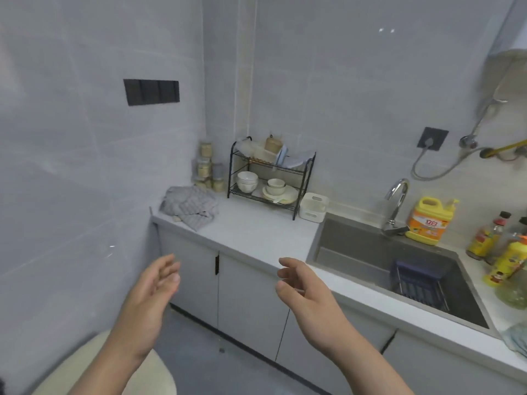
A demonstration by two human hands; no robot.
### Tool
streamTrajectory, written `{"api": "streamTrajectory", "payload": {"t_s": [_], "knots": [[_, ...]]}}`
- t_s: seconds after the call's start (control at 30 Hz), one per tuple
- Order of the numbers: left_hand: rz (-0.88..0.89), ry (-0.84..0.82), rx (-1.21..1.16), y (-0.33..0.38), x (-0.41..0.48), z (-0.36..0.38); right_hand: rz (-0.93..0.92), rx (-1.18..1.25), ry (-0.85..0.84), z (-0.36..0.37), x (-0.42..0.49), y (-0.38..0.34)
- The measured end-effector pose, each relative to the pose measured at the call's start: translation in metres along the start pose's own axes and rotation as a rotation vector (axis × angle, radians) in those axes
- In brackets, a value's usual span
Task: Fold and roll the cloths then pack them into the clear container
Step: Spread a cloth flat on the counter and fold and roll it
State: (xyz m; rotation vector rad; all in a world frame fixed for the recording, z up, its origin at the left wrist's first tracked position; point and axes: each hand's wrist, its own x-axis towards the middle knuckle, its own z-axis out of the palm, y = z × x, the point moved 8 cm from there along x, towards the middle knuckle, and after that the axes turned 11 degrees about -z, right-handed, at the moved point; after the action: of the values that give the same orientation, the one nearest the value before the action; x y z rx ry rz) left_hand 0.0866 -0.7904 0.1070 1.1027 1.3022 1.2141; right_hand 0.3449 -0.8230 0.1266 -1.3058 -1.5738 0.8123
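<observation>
Head view: on the tiled wall at the far left sits a black switch panel [151, 92]. Below it the left hand [151, 289] is raised in the air in front of the white cabinet doors [245, 295], palm turned inward, its fingers [171, 269] loosely curled and slightly spread, holding nothing. Beyond it, at the left end of the counter [256, 232] and against the wall, the grey checked cloths [189, 206] lie in a crumpled, unfolded heap. Just behind them stand stacked jars [206, 166] in the corner. Next along is a black wire dish rack [271, 178] with bowls and plates on its two shelves. The right hand [305, 289] hangs in front of the counter edge, palm facing the left hand, fingers [288, 266] relaxed and a little bent, thumb apart, gripping nothing. A pale container [313, 207] with cut-out handles stands touching the rack's right foot, beside the sink [356, 246]; I cannot tell whether it is clear. In the sink rests a dark basket [419, 283]. A chrome tap [396, 206] rises behind, then a yellow detergent bottle [430, 220], then more bottles [484, 240] at the far right.
</observation>
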Motion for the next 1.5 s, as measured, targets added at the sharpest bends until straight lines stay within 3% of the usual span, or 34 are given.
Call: {"api": "streamTrajectory", "payload": {"t_s": [0.37,0.83,1.1,1.5], "knots": [[-0.065,0.07,0.068,-0.011,0.081,-0.029,0.025,0.092,-0.068,0.057,0.094,0.032],[-0.126,0.119,0.141,-0.01,0.285,0.028,0.033,0.153,-0.099,0.031,0.314,0.112],[-0.145,0.147,0.154,-0.011,0.364,0.025,0.072,0.167,-0.149,0.056,0.396,0.144],[-0.159,0.014,0.247,-0.014,0.61,0.006,0.197,0.039,-0.077,0.112,0.557,0.206]]}}
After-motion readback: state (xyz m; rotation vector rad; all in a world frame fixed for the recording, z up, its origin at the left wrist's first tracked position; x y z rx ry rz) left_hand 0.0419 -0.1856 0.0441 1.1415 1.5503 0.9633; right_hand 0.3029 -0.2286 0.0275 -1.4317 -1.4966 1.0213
